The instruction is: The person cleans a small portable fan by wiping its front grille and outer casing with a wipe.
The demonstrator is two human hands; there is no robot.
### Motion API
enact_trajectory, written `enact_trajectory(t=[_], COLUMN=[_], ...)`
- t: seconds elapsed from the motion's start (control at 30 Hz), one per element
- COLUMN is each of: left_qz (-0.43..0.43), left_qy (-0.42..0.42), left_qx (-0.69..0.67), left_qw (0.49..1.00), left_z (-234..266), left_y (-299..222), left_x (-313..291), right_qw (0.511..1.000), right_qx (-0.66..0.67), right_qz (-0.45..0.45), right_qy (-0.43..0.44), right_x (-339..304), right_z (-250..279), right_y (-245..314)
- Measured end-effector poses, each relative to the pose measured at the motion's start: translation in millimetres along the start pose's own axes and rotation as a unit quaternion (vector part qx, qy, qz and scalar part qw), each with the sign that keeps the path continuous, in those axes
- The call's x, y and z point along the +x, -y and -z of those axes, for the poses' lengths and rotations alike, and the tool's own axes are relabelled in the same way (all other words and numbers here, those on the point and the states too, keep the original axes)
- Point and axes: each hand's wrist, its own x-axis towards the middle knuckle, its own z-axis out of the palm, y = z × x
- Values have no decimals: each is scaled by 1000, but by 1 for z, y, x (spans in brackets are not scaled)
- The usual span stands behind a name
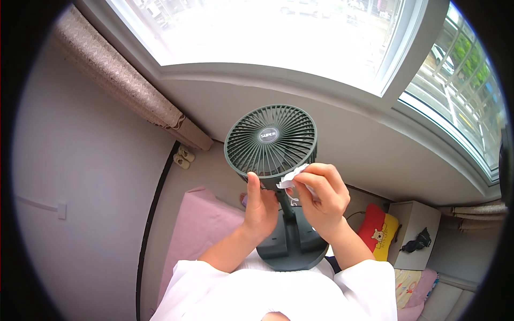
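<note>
Noted bright room corner: pale grey wall (348, 134) below large white-framed window (257, 37), with patterned beige curtain (123, 80) at left. Found dark green, round-caged fan (270, 144) with slatted face turned upward, on slim stem above broad dark green base (276, 246) close to white shirt (257, 291); could not tell support beneath. Of hands, saw left hand (259, 214) half open, thumb raised at lower cage rim, fingers partly hidden behind; could not tell firmness of hold. Saw right hand (324, 198) closed in pinch on crumpled white wipe (293, 174) at lower right rim.

Judged snagging of wipe between thin slats possible, from loose edges and pressing inward. Judged tipping also possible, from one-sided push high above slim stem.

Marked pink cloth-covered surface (198, 219) near left forearm, red-and-yellow cushion (381, 230) beyond right forearm. Judged freest room above cage, with wall as far limit.
</note>
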Motion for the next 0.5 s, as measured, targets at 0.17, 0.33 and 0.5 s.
enact_trajectory(t=[0.17,0.33,0.5], left_qz=[-22,-28,-55], left_qy=[-19,9,14], left_qx=[-7,5,77], left_qw=[1000,1000,995], left_z=[10,9,27], left_y=[1,8,10], left_x=[1,-3,4], right_qw=[999,999,999], right_qx=[-37,-14,-28], right_qz=[6,24,-31], right_qy=[31,-16,17], right_x=[-9,3,-13], right_z=[-2,-4,-7], right_y=[-3,5,0])
